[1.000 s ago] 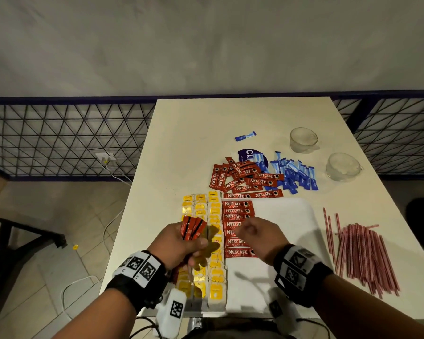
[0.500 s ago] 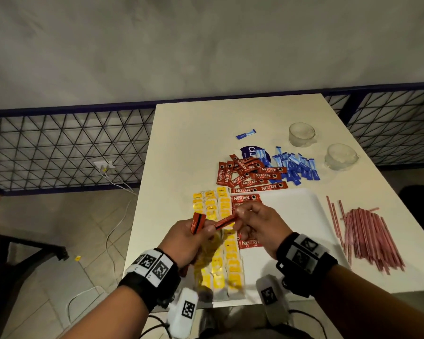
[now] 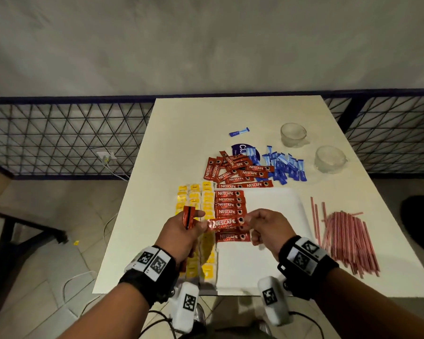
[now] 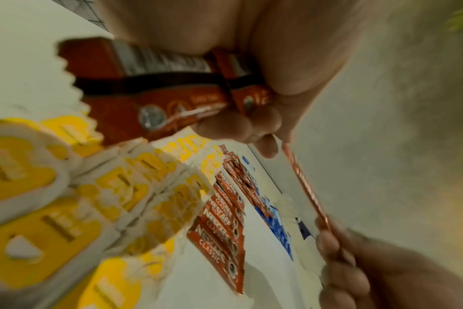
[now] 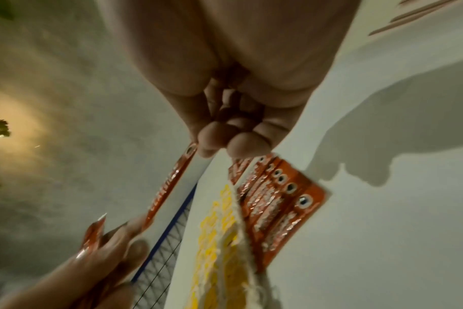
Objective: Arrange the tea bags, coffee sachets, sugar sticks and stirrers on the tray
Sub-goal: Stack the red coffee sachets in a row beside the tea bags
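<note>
Several tea bags (image 3: pixel 207 255) hidden under left hand (image 3: pixel 181 234) (wrist views blurred).

Both forearms are reaching forward side by side, the left hand (image 3: pixel 181 231) gripping with curled fingers and the right hand (image 3: pixel 264 227) apparently pinching with its fingertips.

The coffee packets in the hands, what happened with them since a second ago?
The right hand left the row on the tray, came up and pinched one coffee packet out of the bunch the left hand grips. Now the packet stretches between both hands, above the row. The tea bags, sugar sticks, stirrers and cups stayed put.
</note>
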Tool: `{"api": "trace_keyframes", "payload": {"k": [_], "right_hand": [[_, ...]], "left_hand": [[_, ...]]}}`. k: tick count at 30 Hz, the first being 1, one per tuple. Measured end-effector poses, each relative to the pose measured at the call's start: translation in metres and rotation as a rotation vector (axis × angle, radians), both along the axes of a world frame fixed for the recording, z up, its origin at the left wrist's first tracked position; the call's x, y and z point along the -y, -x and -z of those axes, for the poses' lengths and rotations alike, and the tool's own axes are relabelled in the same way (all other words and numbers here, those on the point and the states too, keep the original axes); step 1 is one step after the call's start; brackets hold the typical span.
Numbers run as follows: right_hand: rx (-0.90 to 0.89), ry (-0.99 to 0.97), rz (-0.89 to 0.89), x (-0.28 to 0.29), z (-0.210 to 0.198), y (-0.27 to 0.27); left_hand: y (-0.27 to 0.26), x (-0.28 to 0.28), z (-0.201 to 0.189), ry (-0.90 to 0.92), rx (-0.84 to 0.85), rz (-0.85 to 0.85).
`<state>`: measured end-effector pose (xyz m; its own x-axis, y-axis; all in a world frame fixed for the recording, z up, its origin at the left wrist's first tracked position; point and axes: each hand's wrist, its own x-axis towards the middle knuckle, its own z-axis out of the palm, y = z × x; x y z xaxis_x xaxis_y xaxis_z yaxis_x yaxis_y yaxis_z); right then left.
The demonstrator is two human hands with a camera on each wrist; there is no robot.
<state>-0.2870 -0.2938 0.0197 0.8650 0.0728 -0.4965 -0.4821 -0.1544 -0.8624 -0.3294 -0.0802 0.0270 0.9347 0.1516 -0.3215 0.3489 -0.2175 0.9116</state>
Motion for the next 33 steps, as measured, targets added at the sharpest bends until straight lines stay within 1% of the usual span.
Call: {"api": "trace_keyframes", "payload": {"k": [2, 5, 8, 10, 13, 16, 18, 22, 27, 33], "right_hand": [[-0.049, 0.060, 0.022, 0.019, 0.012, 0.000], [-0.169, 0.124, -0.022, 0.037, 0.033, 0.005], [-0.290, 0.158, -0.076, 0.039, 0.050, 0.012], [-0.318, 0.205, -0.104, 0.034, 0.058, 0.014], [-0.327, 0.291, -0.109, 0.024, 0.066, 0.012], [-0.296, 0.412, -0.113, 0.015, 0.069, 0.009], [-0.259, 0.511, -0.174, 0.012, 0.069, 0.008], [-0.219, 0.645, -0.248, 0.008, 0.070, 0.006], [-0.228, 0.808, -0.401, 0.003, 0.068, 0.001], [-0.240, 0.848, -0.414, 0.002, 0.072, -0.001]], "left_hand": [[0.004, 0.001, 0.002, 0.003, -0.018, -0.046], [0.012, -0.007, 0.004, -0.002, -0.054, -0.099], [0.017, -0.015, 0.004, -0.012, -0.075, -0.114], [0.019, -0.019, 0.005, -0.020, -0.082, -0.116], [0.022, -0.024, 0.004, -0.019, -0.083, -0.118], [0.024, -0.029, 0.002, -0.010, -0.082, -0.122], [0.025, -0.032, 0.002, -0.013, -0.080, -0.120], [0.027, -0.040, 0.008, -0.015, -0.095, -0.127], [0.027, -0.046, 0.010, -0.067, -0.092, -0.083], [0.027, -0.046, 0.009, -0.108, -0.082, -0.053]]}}
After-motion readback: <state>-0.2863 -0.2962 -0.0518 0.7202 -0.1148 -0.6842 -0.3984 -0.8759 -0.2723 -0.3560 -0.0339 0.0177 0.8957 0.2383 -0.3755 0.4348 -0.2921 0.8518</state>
